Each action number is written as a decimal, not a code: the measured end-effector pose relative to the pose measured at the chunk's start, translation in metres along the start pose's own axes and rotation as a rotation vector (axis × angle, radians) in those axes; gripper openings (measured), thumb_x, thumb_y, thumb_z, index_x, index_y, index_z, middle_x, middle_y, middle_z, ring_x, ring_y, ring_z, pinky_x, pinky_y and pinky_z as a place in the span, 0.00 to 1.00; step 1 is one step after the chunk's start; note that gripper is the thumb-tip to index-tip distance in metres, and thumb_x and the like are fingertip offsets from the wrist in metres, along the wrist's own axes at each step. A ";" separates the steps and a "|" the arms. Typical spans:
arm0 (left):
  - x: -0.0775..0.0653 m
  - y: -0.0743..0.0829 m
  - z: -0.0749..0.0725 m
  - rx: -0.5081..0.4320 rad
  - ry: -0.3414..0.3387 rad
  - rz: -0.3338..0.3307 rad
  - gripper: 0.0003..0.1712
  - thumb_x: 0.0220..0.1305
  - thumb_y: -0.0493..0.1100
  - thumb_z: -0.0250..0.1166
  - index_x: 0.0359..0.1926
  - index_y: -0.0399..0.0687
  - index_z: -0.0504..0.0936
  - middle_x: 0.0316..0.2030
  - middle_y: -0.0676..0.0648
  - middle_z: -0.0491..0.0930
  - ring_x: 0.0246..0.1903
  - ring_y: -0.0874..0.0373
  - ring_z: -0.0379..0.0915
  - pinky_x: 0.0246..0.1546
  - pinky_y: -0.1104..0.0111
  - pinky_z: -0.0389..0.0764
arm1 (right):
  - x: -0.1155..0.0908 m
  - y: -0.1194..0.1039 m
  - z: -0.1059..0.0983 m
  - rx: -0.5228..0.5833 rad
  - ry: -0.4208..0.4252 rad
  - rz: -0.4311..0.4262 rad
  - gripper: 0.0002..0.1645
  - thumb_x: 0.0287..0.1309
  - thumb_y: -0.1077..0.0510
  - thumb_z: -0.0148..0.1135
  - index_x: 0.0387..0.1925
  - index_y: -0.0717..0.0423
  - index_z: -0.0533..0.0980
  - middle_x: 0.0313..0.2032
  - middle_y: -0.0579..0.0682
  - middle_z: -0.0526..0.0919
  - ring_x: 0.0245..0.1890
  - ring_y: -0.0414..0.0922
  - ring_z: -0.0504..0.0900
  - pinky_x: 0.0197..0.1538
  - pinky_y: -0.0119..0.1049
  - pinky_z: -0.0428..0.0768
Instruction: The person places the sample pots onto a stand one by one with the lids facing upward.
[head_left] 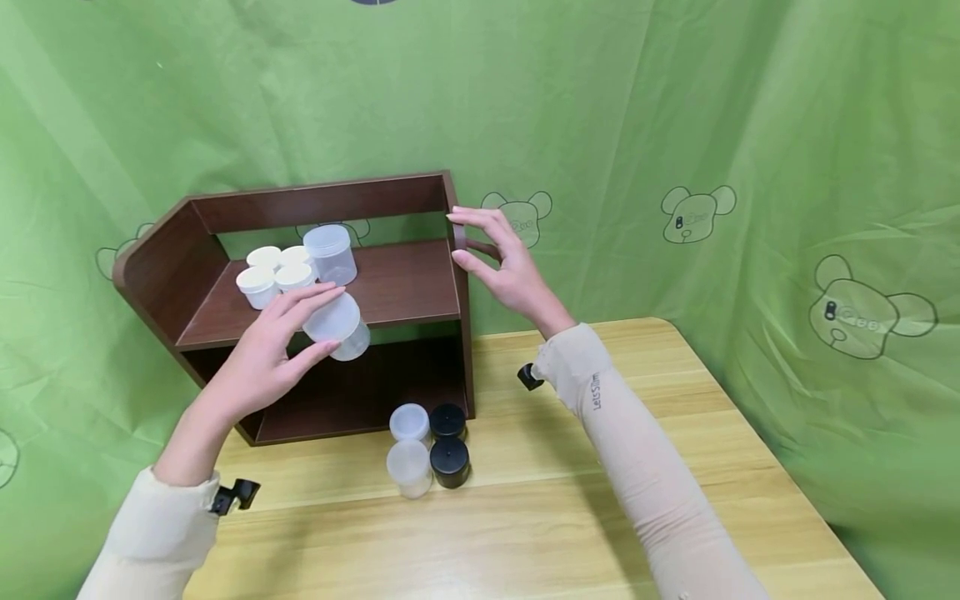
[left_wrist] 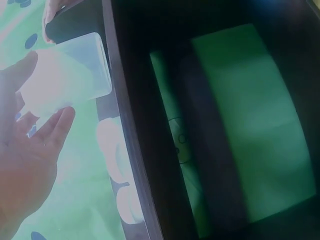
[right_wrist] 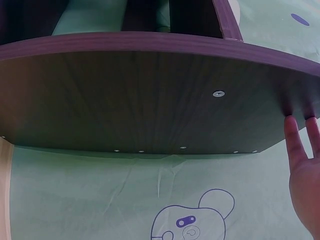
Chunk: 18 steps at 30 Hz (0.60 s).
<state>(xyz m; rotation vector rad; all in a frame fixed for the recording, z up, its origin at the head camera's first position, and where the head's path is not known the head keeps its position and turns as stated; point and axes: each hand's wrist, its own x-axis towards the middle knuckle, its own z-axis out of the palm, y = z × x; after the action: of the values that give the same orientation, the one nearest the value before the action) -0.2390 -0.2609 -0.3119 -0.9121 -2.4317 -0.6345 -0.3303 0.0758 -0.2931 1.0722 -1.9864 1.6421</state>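
My left hand [head_left: 262,362] holds a clear plastic jar [head_left: 347,333] between thumb and fingers. The jar is tilted, in front of the upper shelf's front edge; the left wrist view shows this jar [left_wrist: 75,75] lying sideways in the grip. On the upper board of the dark brown shelf unit [head_left: 405,279] stand a larger clear jar [head_left: 335,258] and several small white-lidded jars [head_left: 258,283]. My right hand [head_left: 510,262] is at the unit's right side, fingers fairly straight. In the right wrist view, fingertips [right_wrist: 290,122] touch the outer face of the side panel [right_wrist: 150,100].
On the wooden table [head_left: 540,517], before the unit's lower right corner, stand two clear-lidded jars [head_left: 409,467] and two black-lidded jars [head_left: 450,462]. A green curtain [head_left: 600,125] with bear drawings hangs behind and at both sides.
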 end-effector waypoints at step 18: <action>0.033 -0.016 -0.009 -0.017 0.065 -0.080 0.35 0.68 0.38 0.70 0.74 0.48 0.72 0.71 0.42 0.70 0.64 0.46 0.67 0.46 0.60 0.78 | -0.001 -0.001 -0.001 0.010 0.001 0.000 0.28 0.69 0.66 0.62 0.68 0.64 0.72 0.72 0.58 0.67 0.70 0.51 0.69 0.72 0.45 0.74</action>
<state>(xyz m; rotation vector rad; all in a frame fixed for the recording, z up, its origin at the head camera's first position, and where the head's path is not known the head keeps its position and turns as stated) -0.2701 -0.2611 -0.2903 -0.7915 -2.4177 -0.7037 -0.3293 0.0767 -0.2925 1.0746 -1.9804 1.6535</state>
